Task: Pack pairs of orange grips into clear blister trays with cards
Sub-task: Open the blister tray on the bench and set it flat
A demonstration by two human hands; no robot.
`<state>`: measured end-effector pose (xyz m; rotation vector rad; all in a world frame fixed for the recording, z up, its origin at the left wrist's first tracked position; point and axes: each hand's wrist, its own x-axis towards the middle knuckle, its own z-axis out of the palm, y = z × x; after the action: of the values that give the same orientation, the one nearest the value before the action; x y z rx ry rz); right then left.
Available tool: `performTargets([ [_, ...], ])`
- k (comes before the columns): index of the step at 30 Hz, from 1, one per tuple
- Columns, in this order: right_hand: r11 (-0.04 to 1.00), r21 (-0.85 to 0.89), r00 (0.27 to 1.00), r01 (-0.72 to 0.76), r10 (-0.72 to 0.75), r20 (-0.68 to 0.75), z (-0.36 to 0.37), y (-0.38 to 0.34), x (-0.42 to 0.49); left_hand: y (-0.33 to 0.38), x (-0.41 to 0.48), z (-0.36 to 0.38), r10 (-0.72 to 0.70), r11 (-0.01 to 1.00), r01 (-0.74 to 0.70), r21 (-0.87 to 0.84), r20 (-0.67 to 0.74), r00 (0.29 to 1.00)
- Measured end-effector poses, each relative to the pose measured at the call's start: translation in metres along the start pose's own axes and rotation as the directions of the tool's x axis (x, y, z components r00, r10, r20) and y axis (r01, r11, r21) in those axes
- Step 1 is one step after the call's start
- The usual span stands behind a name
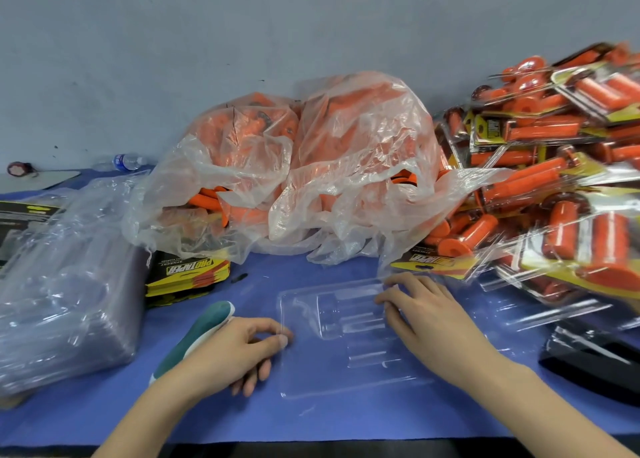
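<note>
A clear blister tray lies open and empty on the blue table in front of me. My left hand pinches the tray's left edge between thumb and forefinger. My right hand rests on the tray's right side, fingers lightly curled over its moulded ribs. Loose orange grips fill two crumpled clear plastic bags behind the tray. A stack of yellow-and-black cards lies left of the bags.
A heap of packed blister packs rises at the right. A bag of empty clear trays sits at the left. A teal-and-white tool lies under my left wrist. A black object is at the right edge, a water bottle far left.
</note>
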<state>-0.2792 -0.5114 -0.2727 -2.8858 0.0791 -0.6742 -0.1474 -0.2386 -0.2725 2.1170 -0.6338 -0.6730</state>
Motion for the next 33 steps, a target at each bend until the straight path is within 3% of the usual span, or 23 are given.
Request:
performTargets([
  [8, 0.999, -0.029, 0.999, -0.032, 0.031, -0.034, 0.002, -0.007, 0.0, -0.003, 0.005, 0.007, -0.074, 0.995, 0.08, 0.05, -0.113, 0.991],
  [10, 0.999, -0.025, 0.999, -0.036, 0.035, -0.04, 0.001, -0.008, 0.0, -0.004, 0.007, 0.009, -0.086, 0.995, 0.096, 0.036, -0.202, 0.976],
  [13, 0.998, 0.013, 0.998, -0.057, 0.057, -0.015, -0.001, -0.006, 0.002, 0.0, 0.01, 0.011, -0.006, 0.996, 0.043, 0.078, -0.43, 0.903],
  [19, 0.993, 0.096, 0.997, -0.071, 0.073, -0.016, -0.008, 0.004, 0.011, 0.03, 0.013, 0.001, 0.191, 0.982, -0.143, 0.127, -0.643, 0.742],
  [21, 0.993, 0.092, 0.997, -0.071, 0.073, -0.021, -0.012, 0.006, 0.011, 0.033, 0.015, -0.021, 0.228, 0.971, -0.109, 0.212, -0.7, 0.677],
  [22, 0.994, 0.088, 0.997, -0.069, 0.071, -0.021, -0.014, 0.006, 0.011, 0.031, 0.018, -0.036, 0.242, 0.952, -0.022, 0.304, -0.707, 0.664],
  [24, 0.994, 0.09, 0.997, -0.066, 0.069, -0.025, -0.016, 0.007, 0.012, 0.024, 0.027, -0.067, 0.215, 0.835, 0.221, 0.503, -0.67, 0.71],
  [26, 0.994, 0.092, 0.998, -0.058, 0.061, -0.023, -0.016, 0.007, 0.013, 0.012, 0.039, -0.092, 0.098, 0.699, 0.34, 0.629, -0.556, 0.825],
  [29, 0.994, 0.084, 0.998, -0.062, 0.063, -0.007, -0.016, 0.007, 0.015, -0.006, 0.048, -0.117, -0.03, 0.619, 0.281, 0.733, -0.335, 0.942],
  [33, 0.995, 0.075, 0.998, -0.07, 0.07, -0.001, -0.013, 0.008, 0.017, -0.014, 0.051, -0.135, -0.042, 0.594, 0.226, 0.772, -0.251, 0.967],
])
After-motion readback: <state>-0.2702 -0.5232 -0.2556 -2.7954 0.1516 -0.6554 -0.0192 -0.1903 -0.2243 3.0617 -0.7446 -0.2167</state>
